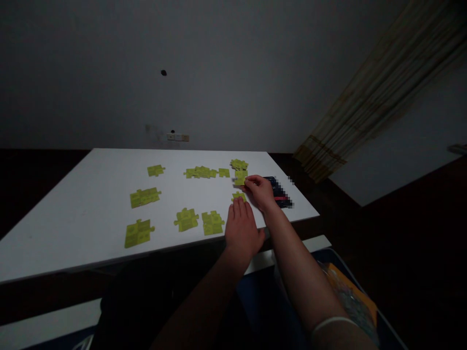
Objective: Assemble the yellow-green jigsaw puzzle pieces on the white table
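Just right of centre, an upper piece [240, 177] is pinched edge-on by the right hand [261, 193], probably so its face's left clear; a lower piece [238, 194] is partly covered by the flattened left hand [242, 228], maybe for steadying.

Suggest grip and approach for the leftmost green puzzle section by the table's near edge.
Probably pinch the section between its straight near side and its far side, clear of the knob, coming from above and the near side. It lies flat on the table, so only its thin edges offer purchase; knobs jut from the far and right sides.
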The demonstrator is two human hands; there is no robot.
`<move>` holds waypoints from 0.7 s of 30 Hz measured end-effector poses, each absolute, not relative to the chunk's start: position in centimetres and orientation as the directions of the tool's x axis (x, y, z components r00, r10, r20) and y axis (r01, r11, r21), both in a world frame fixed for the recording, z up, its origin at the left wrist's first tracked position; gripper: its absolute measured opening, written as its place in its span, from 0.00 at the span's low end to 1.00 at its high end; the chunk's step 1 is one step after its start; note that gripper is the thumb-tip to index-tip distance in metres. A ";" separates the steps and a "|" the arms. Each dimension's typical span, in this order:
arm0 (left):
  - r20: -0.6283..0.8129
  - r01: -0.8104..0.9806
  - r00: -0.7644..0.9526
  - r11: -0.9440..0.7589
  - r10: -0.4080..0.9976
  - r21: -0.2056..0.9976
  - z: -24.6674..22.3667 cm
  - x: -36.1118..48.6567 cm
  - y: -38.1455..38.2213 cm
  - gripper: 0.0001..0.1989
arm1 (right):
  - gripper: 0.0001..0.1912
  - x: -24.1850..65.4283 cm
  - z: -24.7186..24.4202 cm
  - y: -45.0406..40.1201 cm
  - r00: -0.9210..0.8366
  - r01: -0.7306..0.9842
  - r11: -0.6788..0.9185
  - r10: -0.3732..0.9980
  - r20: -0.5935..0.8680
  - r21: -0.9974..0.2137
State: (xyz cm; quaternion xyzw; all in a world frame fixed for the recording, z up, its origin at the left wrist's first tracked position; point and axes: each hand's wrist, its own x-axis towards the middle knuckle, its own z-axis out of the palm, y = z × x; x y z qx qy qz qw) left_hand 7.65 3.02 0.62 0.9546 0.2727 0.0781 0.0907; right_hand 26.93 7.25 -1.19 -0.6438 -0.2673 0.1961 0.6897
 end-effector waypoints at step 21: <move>0.336 0.340 0.843 -0.900 0.420 0.272 -2.9 -2.2 -1.7 0.43 | 0.24 26.6 -0.7 7.1 0.746 0.217 0.054 0.635 0.201 -0.975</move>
